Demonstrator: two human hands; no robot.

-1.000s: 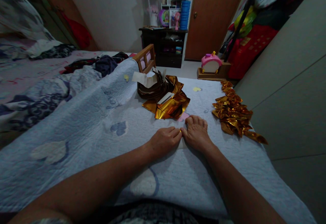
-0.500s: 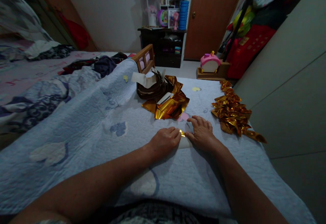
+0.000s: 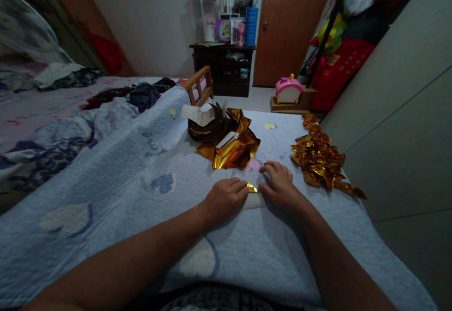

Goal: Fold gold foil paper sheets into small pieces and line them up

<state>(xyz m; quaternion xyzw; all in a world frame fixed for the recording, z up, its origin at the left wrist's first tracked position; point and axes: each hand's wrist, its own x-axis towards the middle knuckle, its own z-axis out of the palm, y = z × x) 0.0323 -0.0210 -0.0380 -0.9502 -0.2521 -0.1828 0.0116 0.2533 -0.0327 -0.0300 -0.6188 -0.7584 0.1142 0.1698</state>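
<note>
My left hand (image 3: 224, 197) and my right hand (image 3: 280, 186) rest side by side on the blue quilt (image 3: 116, 169), fingertips pressed down on a small piece of gold foil paper (image 3: 252, 189) whose white side shows between them. Both hands curl over the paper and hide most of it. Just beyond my hands lies a loose heap of gold foil sheets (image 3: 233, 148). To the right runs a row of folded gold paper pieces (image 3: 319, 158).
A dark round holder with a white sheet (image 3: 206, 122) stands behind the foil heap, next to a wooden chair back (image 3: 199, 85). Crumpled bedding and clothes lie left. A pale wall panel (image 3: 399, 127) borders the right. A pink toy, dark cabinet and door are beyond.
My hands have drawn slightly apart and a bit nearer to me, so a gold corner and the white side of the paper show between them.
</note>
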